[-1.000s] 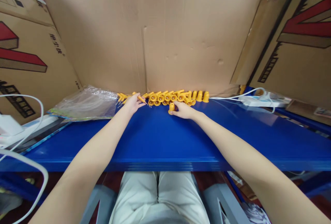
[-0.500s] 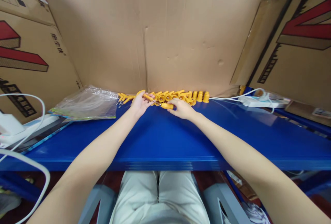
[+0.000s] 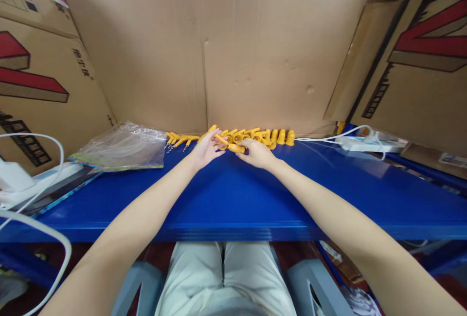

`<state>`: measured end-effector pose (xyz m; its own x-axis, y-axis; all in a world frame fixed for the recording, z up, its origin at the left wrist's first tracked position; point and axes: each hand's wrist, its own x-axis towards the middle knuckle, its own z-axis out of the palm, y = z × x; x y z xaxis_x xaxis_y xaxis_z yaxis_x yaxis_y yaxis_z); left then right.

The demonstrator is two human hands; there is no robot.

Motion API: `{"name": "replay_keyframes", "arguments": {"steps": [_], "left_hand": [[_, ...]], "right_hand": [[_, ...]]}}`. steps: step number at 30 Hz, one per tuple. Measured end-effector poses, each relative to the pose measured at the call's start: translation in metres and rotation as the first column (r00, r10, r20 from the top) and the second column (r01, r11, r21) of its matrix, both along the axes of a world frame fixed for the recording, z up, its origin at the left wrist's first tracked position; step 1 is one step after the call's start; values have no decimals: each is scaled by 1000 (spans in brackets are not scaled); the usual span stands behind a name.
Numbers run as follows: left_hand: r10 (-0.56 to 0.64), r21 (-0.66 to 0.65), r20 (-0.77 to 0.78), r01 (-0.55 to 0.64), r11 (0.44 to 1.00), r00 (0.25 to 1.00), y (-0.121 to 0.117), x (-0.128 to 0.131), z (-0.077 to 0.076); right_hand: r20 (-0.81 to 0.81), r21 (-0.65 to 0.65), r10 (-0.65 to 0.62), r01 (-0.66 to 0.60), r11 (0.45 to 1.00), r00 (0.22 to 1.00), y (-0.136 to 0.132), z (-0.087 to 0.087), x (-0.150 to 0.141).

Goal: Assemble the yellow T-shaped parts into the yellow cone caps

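My left hand is closed on a yellow-handled corkscrew, its screw end pointing right. Fingers of my right hand wrap round a yellow bell-shaped cap, lying on its side. The screw's end meets the cap's mouth; how far it is inside is too small to tell. Left of my hands lie several loose yellow corkscrews with spiral metal tips. Behind my hands is a row of yellow caps with handles, partly hidden. Several caps stand upright at its right end.
A clear plastic bag lies left on the blue table. Cardboard walls off the back and sides. A white power strip with cables is at the right; another white strip and cables are at the left.
My left hand has moved right with the corkscrew, bringing its screw end to the cap. The right hand has stayed nearly still, and the cap is tilted slightly more.
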<state>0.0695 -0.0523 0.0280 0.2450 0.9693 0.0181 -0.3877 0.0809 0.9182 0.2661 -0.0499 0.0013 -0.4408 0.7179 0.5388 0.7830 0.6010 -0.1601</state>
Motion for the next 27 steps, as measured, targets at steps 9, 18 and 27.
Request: {"name": "replay_keyframes", "arguments": {"steps": [9,18,27], "left_hand": [[168,97,-521,-137,986,837,5,2,-12],[342,428,-657,-41,903,672,3,-10,-20],[560,663,-684,79,745,467,11,-21,-21]], "right_hand": [[-52,11,30,-30,999,998,13,-6,12],[-246,-23,68,-76,997,967,29,-12,20],[-450,-192,47,-149,970,892,26,-10,18]]}}
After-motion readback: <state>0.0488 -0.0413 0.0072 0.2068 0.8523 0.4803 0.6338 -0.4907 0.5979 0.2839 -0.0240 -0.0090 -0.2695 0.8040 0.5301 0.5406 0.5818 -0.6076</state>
